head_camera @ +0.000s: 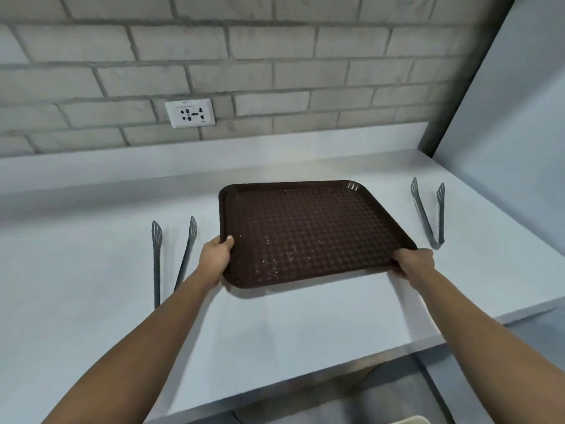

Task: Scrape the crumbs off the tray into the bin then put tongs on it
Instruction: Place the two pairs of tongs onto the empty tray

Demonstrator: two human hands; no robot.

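Both forearms reach over the white tabletop (91, 270). Left tongs (171, 258) lie flat beside the left hand (215, 258), whose thumb and fingers pinch the tray (305, 228) at its near left corner. Crumbs (275, 258) scatter over the tray's near half. Right hand (412, 263) pinches the near right corner; right tongs (428, 212) lie just beyond. A pale rim (406, 420), possibly the bin, shows bottom right. Keeping the tray level until over the bin should prevent spills.
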